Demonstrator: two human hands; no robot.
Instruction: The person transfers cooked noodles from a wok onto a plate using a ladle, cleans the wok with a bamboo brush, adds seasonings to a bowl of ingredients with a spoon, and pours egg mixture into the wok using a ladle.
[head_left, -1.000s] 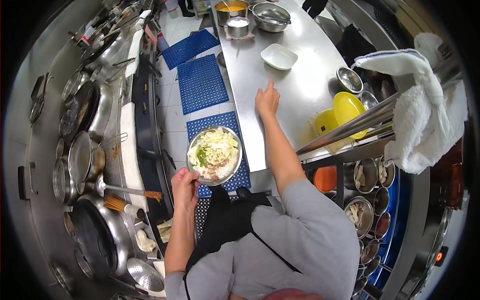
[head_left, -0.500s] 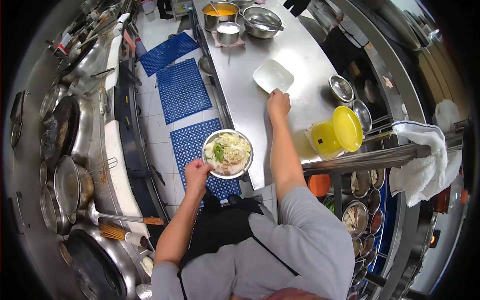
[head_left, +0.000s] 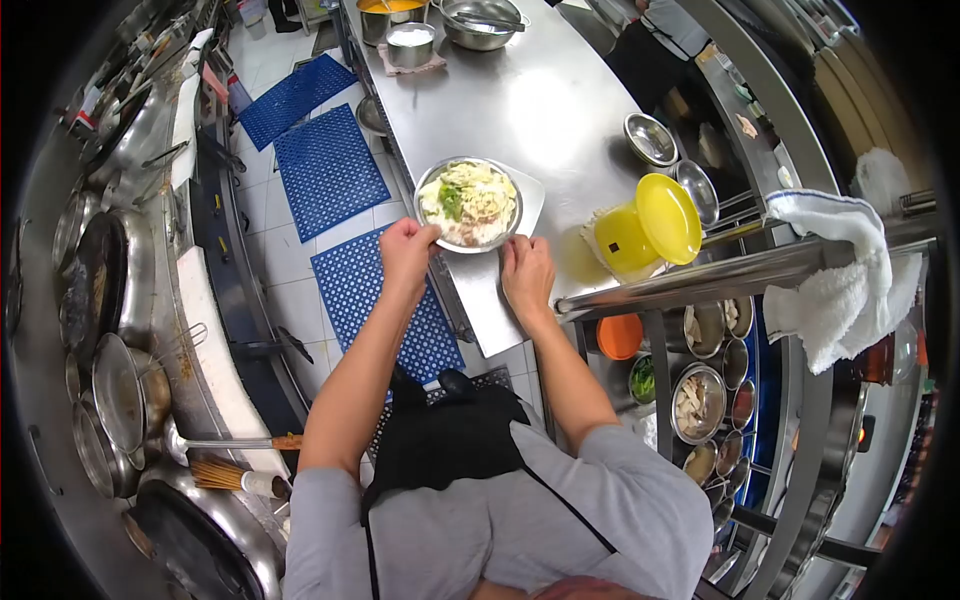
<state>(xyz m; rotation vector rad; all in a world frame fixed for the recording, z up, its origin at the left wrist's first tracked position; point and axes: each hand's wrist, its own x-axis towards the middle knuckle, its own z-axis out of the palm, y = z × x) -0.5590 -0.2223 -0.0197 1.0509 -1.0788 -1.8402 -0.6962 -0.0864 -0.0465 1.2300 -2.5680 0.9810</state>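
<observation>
My left hand (head_left: 406,255) is closed on the left rim of a round metal bowl (head_left: 468,205) filled with chopped cabbage, green leaves, something white and some brownish bits. The bowl is over the near left edge of the steel table (head_left: 540,110). Behind it, a white square dish (head_left: 531,200) shows only in part at the bowl's right side. My right hand (head_left: 527,272) has its fingers closed at the bowl's lower right, where the dish's near side is hidden, so its exact grip is unclear.
A yellow container (head_left: 640,235) with a yellow lid stands right, near a metal rail (head_left: 740,258) and towels (head_left: 840,250). Metal bowls (head_left: 650,140) are beyond. Pots (head_left: 410,45) stand at the far end. Woks line the left; ingredient tins sit below right. Another person is far right.
My left hand has brought the filled bowl rightward and up over the table's edge. The white dish has come nearer with my right hand and is now mostly hidden behind the bowl.
</observation>
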